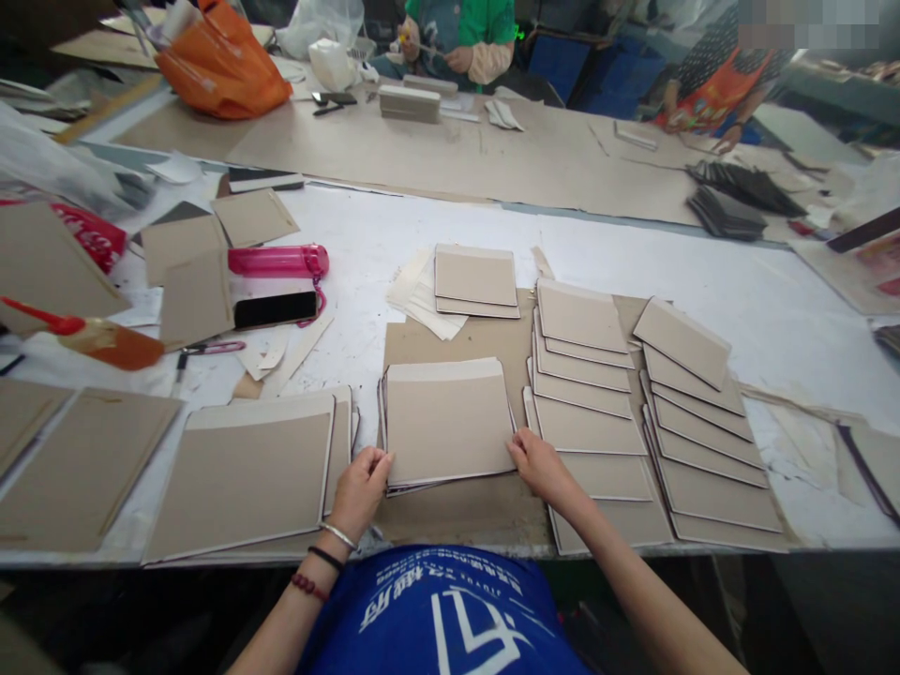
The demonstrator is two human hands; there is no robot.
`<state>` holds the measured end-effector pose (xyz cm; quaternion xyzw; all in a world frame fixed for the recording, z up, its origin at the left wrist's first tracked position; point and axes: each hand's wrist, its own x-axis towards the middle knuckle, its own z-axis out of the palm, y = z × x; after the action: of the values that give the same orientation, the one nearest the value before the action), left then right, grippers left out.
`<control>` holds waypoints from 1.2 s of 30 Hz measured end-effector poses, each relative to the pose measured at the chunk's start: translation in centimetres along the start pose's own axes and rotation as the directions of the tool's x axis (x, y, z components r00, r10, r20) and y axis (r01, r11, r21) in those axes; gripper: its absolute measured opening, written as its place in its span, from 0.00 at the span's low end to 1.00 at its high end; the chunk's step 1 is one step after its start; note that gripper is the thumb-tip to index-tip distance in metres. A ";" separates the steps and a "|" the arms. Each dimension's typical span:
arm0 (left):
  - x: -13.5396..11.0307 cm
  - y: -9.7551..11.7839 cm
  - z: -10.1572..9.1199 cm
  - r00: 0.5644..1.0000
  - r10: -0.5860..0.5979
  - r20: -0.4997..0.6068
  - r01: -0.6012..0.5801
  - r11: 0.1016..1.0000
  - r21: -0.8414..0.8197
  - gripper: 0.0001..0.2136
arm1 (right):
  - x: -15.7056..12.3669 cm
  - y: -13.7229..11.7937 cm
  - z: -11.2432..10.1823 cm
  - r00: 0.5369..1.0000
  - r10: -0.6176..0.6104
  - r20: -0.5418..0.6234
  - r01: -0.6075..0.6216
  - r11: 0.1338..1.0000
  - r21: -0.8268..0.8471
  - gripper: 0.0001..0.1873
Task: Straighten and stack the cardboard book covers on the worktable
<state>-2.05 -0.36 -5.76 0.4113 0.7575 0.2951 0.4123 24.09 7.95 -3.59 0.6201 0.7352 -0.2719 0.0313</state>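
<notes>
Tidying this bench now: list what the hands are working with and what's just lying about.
In hand: board stack, gripped by left hand and right hand; fanned board rows beside it.
Lying about: pink bottle, black phone, orange bag.

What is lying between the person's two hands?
In the head view, a small stack of grey cards lies between the left hand and right hand, which touch its lower corners.

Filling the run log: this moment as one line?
left hand: grips card stack, left edge | right hand: grips right edge
</notes>
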 end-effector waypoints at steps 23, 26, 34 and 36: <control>0.6 -0.4 0.3 1.000 -0.021 0.022 0.020 0.997 0.081 0.15 | 0.7 -0.2 0.0 0.989 0.134 0.060 -0.134 0.991 -0.006 0.07; 0.7 -0.5 0.3 0.999 -0.025 0.027 0.023 0.995 0.097 0.15 | 0.9 0.1 0.2 0.988 0.137 0.070 -0.138 0.990 -0.004 0.07; 0.5 0.3 0.2 0.999 -0.045 0.030 0.041 0.993 0.113 0.15 | 1.0 0.4 0.5 0.986 0.140 0.086 -0.138 0.990 -0.028 0.08; 0.4 0.5 0.2 0.999 -0.043 0.031 0.039 0.991 0.124 0.15 | 0.9 0.3 0.4 0.986 0.144 0.082 -0.142 0.989 -0.029 0.08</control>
<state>-1.85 0.27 -5.58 0.4251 0.7757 0.2321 0.4046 24.02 8.61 -4.34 0.6590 0.6899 -0.2860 0.0887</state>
